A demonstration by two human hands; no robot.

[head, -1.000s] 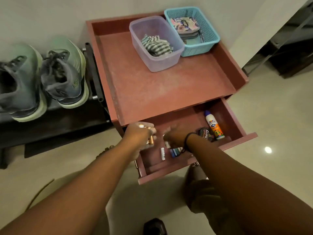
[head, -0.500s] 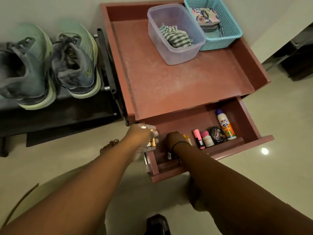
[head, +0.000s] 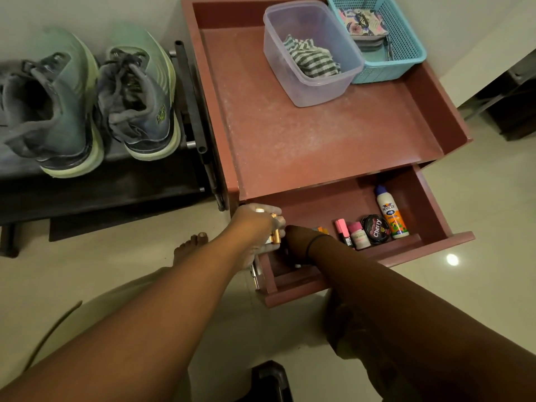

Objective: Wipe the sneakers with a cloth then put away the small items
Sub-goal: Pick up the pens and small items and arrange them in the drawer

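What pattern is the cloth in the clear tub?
Green-and-white stripes; the cloth shows best in the head view.

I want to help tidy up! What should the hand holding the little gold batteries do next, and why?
Probably lower the batteries into the open drawer. The left hand grips them right at the drawer's left end, and the glue bottle, polish tin and pink marker already lie inside. The right hand is reaching in there too.

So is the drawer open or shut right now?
Open. The drawer is pulled out from under the cabinet top, its glue bottle and polish tin exposed.
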